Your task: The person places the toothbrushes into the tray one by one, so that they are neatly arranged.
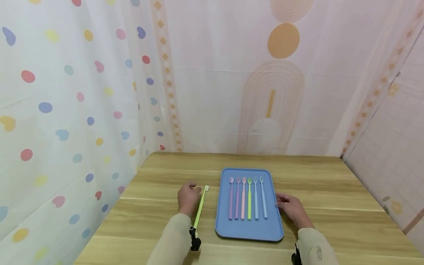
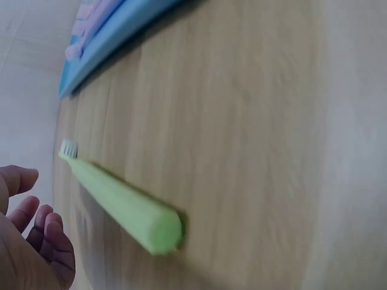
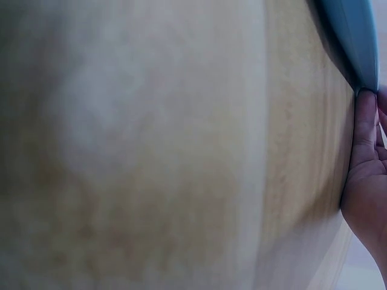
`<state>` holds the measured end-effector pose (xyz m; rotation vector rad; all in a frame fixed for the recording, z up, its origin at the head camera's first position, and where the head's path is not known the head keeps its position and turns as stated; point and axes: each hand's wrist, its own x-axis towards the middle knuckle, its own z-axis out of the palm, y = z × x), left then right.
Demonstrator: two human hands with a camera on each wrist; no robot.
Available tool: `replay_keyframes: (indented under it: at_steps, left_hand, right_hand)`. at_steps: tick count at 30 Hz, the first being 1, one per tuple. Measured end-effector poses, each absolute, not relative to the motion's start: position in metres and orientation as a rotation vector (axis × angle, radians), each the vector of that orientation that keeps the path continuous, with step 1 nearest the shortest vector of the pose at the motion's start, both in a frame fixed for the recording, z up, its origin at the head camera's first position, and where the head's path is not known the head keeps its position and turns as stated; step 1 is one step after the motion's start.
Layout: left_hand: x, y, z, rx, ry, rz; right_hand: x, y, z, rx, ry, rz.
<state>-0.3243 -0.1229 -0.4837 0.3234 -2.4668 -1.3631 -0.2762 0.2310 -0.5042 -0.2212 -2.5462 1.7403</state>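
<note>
My left hand [image 1: 189, 198] is beside a yellow-green toothbrush [image 1: 200, 209] lying on the table, left of the tray. In the left wrist view, the left hand's loosely bent fingers [image 2: 53, 232] hold nothing and stay apart from the toothbrush [image 2: 124, 205]. A blue tray [image 1: 248, 231] carries a row of toothbrushes: two purple [image 1: 230, 202], one pink [image 1: 243, 202], one green [image 1: 250, 202] and two light blue [image 1: 256, 202]. At the tray's right edge rests my right hand [image 1: 293, 209]. Its fingertips touch the rim [image 3: 357, 42] in the right wrist view; some fingers are partly hidden.
The wood-grain table [image 1: 331, 206] extends around the tray. A dotted curtain [image 1: 76, 110] borders it at the left, and a pale patterned curtain [image 1: 212, 110] hangs behind. Another light curtain [image 1: 394, 140] stands on the right.
</note>
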Motion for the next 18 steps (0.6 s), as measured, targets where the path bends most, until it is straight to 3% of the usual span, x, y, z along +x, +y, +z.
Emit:
replay_keyframes:
  at_steps: [18]
  left_hand:
    - [-0.321, -0.159, -0.49, 0.036, -2.73, -1.524]
  right_hand:
    - [-0.275, 0.232, -0.504, -0.202, -2.532, 1.754]
